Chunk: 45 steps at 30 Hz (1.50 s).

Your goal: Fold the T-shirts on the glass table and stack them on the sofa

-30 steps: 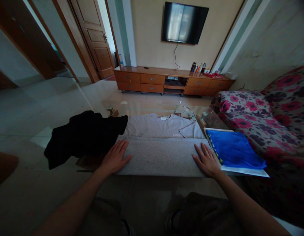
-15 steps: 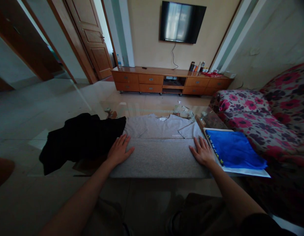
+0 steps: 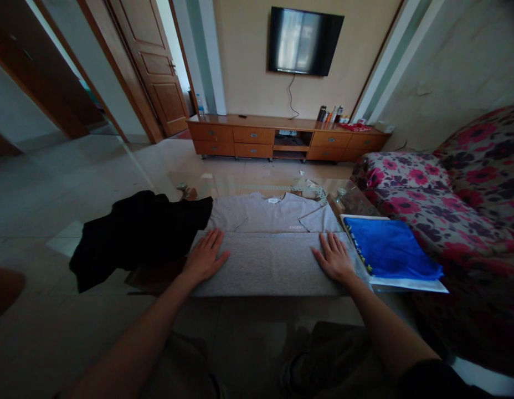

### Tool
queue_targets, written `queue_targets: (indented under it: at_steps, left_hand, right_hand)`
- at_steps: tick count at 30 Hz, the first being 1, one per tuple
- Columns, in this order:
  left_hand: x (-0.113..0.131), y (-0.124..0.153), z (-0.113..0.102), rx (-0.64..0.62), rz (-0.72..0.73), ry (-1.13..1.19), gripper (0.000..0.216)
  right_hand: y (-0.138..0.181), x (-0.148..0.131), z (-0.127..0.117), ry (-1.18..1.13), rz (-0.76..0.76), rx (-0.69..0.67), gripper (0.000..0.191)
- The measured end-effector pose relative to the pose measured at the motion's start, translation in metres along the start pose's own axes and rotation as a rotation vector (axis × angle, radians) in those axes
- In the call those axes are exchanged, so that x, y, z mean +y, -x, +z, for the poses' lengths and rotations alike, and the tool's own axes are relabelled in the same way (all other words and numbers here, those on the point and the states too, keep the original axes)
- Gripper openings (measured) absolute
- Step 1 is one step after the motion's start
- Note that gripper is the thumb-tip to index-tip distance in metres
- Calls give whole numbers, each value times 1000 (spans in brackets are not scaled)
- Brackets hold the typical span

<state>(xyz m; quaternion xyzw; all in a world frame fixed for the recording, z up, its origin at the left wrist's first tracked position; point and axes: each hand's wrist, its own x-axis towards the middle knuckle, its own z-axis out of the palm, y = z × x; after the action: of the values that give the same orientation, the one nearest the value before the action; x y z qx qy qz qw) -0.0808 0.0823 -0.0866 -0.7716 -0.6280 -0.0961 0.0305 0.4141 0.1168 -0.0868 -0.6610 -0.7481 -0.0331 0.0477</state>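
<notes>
A grey T-shirt (image 3: 265, 263) lies spread on the glass table, its hem part folded up over the chest and its neckline at the far side. Flat on the left end of the folded part rests my left hand (image 3: 205, 257), fingers apart. My right hand (image 3: 335, 257) lies the same way near the right end, fingers spread. Neither hand grips the cloth. A black garment (image 3: 136, 238) lies heaped just left of my left hand. To the right of my right hand is a folded blue cloth (image 3: 390, 247) on a white sheet-like piece (image 3: 415, 284).
The glass table (image 3: 352, 191) has a patterned edge at the back. A floral sofa (image 3: 410, 194) stands along the right. Beyond the table is a wooden TV cabinet (image 3: 252, 136) with bottles on top, under a wall television (image 3: 306, 41). A door (image 3: 151, 61) stands at the back left.
My right hand has moved slightly left over the grey T-shirt, towards my left hand. My left hand stays nearly in place, flat on the cloth. The view has shifted a little.
</notes>
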Motion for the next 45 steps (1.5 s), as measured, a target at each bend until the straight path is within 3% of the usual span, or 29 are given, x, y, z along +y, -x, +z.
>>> queue_targets:
  at_steps: [3,7,14,18,20,25,31,40,45]
  left_hand:
    - [15,1,-2,31,7,-2,77]
    - [31,3,-2,-24,103,33,75]
    - [43,4,-6,-30,132,44,71]
    - [60,4,-12,-62,267,86,64]
    - [66,3,-15,-79,264,102,64]
    - [91,-8,-17,-59,176,121,60]
    - [133,-31,-2,-38,201,162,69]
    - [133,-44,10,-27,142,140,72]
    - [108,-63,1,-29,115,141,62]
  right_hand:
    - [3,-12,-2,0,-23,35,80]
    - [6,-30,-3,-39,-100,22,77]
    - [10,-46,-10,-77,-65,-8,77]
    - [15,-65,-15,-121,-210,-16,73]
    - [13,-71,-18,-132,-264,-56,70]
    - [3,-94,-24,-127,-173,-86,75]
    - [-5,-137,-23,-187,-367,-111,72]
    - [-24,-125,-19,-202,-279,-123,70]
    - [-58,-111,-27,-244,-95,-56,65]
